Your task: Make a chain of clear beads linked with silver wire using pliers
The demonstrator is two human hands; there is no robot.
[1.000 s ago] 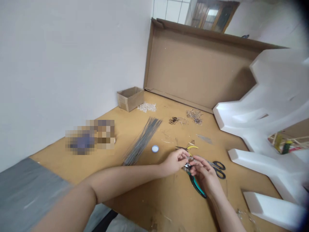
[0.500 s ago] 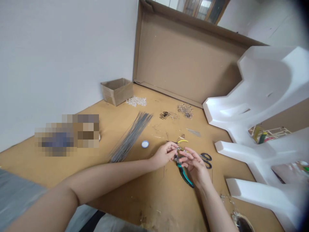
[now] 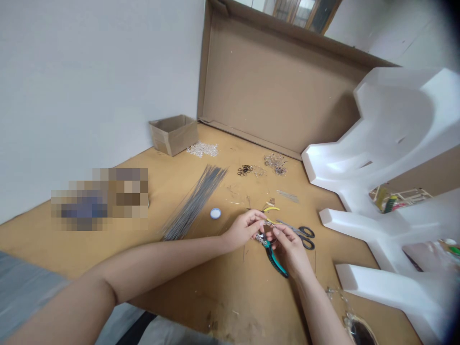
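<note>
Left hand: my left hand (image 3: 246,229) comes in with thumb and fingertips closed together, pinching one end of a linked strand (image 3: 268,223)
Right hand: my right hand (image 3: 293,249) has thumb and forefinger pressed together on the strand's other end, the lower fingers curled loosely
Strand's lie: held between my two sets of fingertips above the table (image 3: 215,292), long axis running left to right, dipping slightly toward my right
Strand's look: thin, shiny, clear to silvery, with small links; too fine to make out closely
Under my fingers: teal-and-black pliers (image 3: 275,262), head beside my fingertips, handles slanting toward me and right
Just beyond: yellow-handled pliers (image 3: 272,209), partly hidden; black-handled scissors (image 3: 306,238) beside my right hand
Left of my hands: a round white-and-blue lid (image 3: 215,213), then a bundle of grey wires (image 3: 197,203)
Farther back: black loops (image 3: 245,170), a clear bead pile (image 3: 203,149) and a small cardboard box (image 3: 174,139)
Right side: white foam packing (image 3: 390,120)
</note>
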